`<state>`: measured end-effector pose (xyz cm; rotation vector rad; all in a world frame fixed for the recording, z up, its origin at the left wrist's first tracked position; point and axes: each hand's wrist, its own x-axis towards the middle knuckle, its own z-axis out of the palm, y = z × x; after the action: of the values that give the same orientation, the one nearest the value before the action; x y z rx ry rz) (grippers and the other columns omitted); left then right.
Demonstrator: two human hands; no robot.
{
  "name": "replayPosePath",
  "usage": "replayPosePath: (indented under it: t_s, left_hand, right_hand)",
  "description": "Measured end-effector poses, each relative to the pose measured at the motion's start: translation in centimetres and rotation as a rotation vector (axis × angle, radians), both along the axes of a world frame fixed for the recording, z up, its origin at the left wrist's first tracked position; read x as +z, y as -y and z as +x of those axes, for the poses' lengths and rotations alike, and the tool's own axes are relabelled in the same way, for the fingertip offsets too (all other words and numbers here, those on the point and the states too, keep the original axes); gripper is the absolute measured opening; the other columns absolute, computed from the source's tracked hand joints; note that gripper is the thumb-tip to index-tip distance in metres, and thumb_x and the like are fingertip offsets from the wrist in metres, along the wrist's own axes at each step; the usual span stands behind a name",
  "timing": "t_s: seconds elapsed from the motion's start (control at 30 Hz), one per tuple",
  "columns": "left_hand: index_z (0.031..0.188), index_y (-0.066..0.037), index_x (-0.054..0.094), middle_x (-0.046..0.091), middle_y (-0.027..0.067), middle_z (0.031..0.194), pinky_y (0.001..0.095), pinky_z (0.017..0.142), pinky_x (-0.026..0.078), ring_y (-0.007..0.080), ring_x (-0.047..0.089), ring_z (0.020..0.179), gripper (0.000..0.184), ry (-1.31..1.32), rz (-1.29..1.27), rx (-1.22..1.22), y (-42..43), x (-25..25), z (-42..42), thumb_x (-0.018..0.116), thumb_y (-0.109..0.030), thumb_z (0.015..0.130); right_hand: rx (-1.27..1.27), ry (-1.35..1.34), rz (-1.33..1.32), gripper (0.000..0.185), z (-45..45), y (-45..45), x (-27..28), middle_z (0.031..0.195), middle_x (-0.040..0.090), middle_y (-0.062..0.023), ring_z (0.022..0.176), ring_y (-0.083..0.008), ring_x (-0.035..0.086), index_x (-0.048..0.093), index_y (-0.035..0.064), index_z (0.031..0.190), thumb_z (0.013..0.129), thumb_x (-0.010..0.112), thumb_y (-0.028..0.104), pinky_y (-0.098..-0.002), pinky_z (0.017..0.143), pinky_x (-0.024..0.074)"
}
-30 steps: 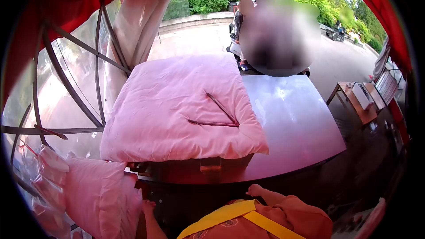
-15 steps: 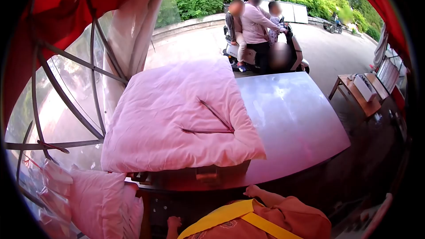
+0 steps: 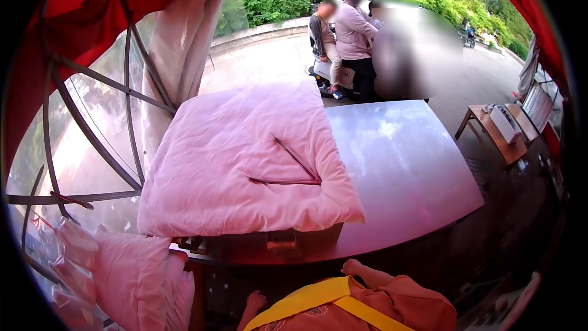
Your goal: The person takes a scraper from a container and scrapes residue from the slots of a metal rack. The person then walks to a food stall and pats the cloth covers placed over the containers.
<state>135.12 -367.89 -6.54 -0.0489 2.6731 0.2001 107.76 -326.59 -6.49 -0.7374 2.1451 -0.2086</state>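
Observation:
Low at the body, my left hand (image 3: pixel 256 299) hangs below the table edge, its fingers small and dark. My right hand (image 3: pixel 351 266) is held near the table's front edge with its fingers curled; whether anything is inside is too small to see. Neither hand touches the pink quilt (image 3: pixel 245 129), which covers a box (image 3: pixel 306 239) on the shiny metal table (image 3: pixel 404 159). On the quilt rest metal tongs (image 3: pixel 297 162), spread in a V.
Another pink quilt (image 3: pixel 131 270) and plastic bags (image 3: pixel 73 251) are at the left, beside a metal frame (image 3: pixel 92 198). Beyond the table, several people (image 3: pixel 355 30) sit on a scooter (image 3: pixel 321 69). A wooden side table (image 3: pixel 496 138) stands at right.
My left hand has moved right, away from the lower pink quilt and towards my body. My right hand stays near the table edge. The view has shifted slightly.

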Motion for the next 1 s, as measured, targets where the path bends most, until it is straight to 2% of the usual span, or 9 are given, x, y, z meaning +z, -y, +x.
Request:
replayPosePath:
  t_s: [0.13, 0.17, 0.23, 0.4, 0.5, 0.63, 0.67, 0.77, 1.0]
  left_hand:
    - [0.110, -0.005, 0.064, 0.061, 0.0178, 0.116, 0.0398, 0.094, 0.046, 0.0306, 0.058, 0.110, 0.040, -0.007, 0.504, 0.885, 0.7, -1.6, -0.8, 0.061, -0.029, 0.079]
    - [0.115, -0.001, 0.060, 0.060, 0.0192, 0.116, 0.0406, 0.093, 0.046, 0.0341, 0.057, 0.109, 0.044, 0.009, 0.289, 0.705, -0.1, 2.8, -1.5, 0.062, -0.027, 0.080]
    - [0.112, -0.002, 0.062, 0.062, 0.0197, 0.110, 0.0417, 0.091, 0.047, 0.0356, 0.058, 0.105, 0.042, -0.127, 0.294, 0.796, 0.0, 3.6, -0.7, 0.066, -0.026, 0.078]
    - [0.110, -0.004, 0.062, 0.062, 0.0181, 0.106, 0.0430, 0.088, 0.048, 0.0357, 0.059, 0.102, 0.037, -0.224, 0.338, 1.124, -2.5, 9.2, 1.8, 0.067, -0.022, 0.079]
    - [0.111, -0.005, 0.061, 0.061, 0.0174, 0.107, 0.0423, 0.088, 0.047, 0.0345, 0.058, 0.103, 0.035, -0.318, 0.325, 1.251, -4.2, 11.1, 6.2, 0.066, -0.022, 0.080]
    - [0.105, -0.004, 0.061, 0.061, 0.0162, 0.103, 0.0416, 0.084, 0.048, 0.0337, 0.058, 0.099, 0.028, -0.627, 0.265, 1.441, -3.9, 16.1, 12.7, 0.063, -0.020, 0.082]
    - [0.102, -0.004, 0.061, 0.061, 0.0161, 0.101, 0.0414, 0.082, 0.048, 0.0337, 0.058, 0.097, 0.024, -0.742, 0.187, 1.437, -2.7, 17.9, 14.3, 0.062, -0.019, 0.083]
    - [0.095, -0.004, 0.062, 0.062, 0.0155, 0.095, 0.0409, 0.077, 0.049, 0.0341, 0.060, 0.091, 0.017, -1.056, -0.117, 1.350, 3.7, 22.6, 19.1, 0.061, -0.016, 0.083]
    - [0.092, -0.006, 0.062, 0.065, 0.0128, 0.089, 0.0423, 0.069, 0.050, 0.0338, 0.063, 0.082, 0.013, -1.261, -0.565, 1.275, 26.1, 30.4, 30.0, 0.061, -0.016, 0.084]
  right_hand:
    - [-0.018, -0.050, -0.117, 0.031, 0.5, 0.1, 0.6, 0.072, 0.069, -0.0057, 0.070, -0.0211, 0.067, 0.071, 0.0077, 0.075, 0.086, 0.058, 0.034, -0.0363, 0.068, 0.0538]
    - [0.026, -0.046, -0.176, 0.030, 0.4, 0.6, 0.9, 0.071, 0.069, -0.0052, 0.072, -0.0216, 0.067, 0.070, 0.0076, 0.073, 0.086, 0.058, 0.032, -0.0384, 0.069, 0.0538]
    - [-0.299, 0.261, -0.275, 0.022, 0.3, 2.1, 2.2, 0.069, 0.068, -0.0051, 0.071, -0.0187, 0.067, 0.070, 0.0053, 0.076, 0.083, 0.062, 0.025, -0.0374, 0.068, 0.0543]
    - [0.193, 0.148, -0.291, 0.019, -0.3, 8.0, 2.4, 0.079, 0.069, -0.0128, 0.072, -0.0179, 0.067, 0.068, 0.0012, 0.089, 0.083, 0.063, 0.019, -0.0322, 0.070, 0.0523]
    - [0.435, 0.398, -0.304, 0.019, -0.4, 13.3, 5.9, 0.078, 0.069, -0.0116, 0.071, -0.0187, 0.066, 0.067, 0.0008, 0.093, 0.085, 0.061, 0.017, -0.0328, 0.067, 0.0522]
    - [0.359, 0.481, -0.144, 0.015, 1.9, 19.7, 7.6, 0.074, 0.067, -0.0081, 0.070, -0.0169, 0.064, 0.068, 0.0006, 0.093, 0.083, 0.066, 0.012, -0.0291, 0.063, 0.0501]
    - [0.329, 0.549, -0.198, 0.009, 2.3, 21.3, 7.0, 0.064, 0.063, -0.0089, 0.052, -0.0141, 0.059, 0.062, -0.0024, 0.084, 0.087, 0.057, 0.005, -0.0257, 0.048, 0.0473]
    - [0.281, 0.617, -0.195, 0.009, 4.1, 27.1, 7.3, 0.065, 0.063, -0.0081, 0.053, -0.0138, 0.059, 0.062, -0.0021, 0.085, 0.087, 0.058, 0.005, -0.0253, 0.049, 0.0479]
    - [0.267, 0.626, -0.267, 0.011, 11.1, 40.0, 9.6, 0.065, 0.062, -0.0077, 0.053, -0.0129, 0.059, 0.063, -0.0021, 0.084, 0.086, 0.061, 0.008, -0.0243, 0.049, 0.0489]
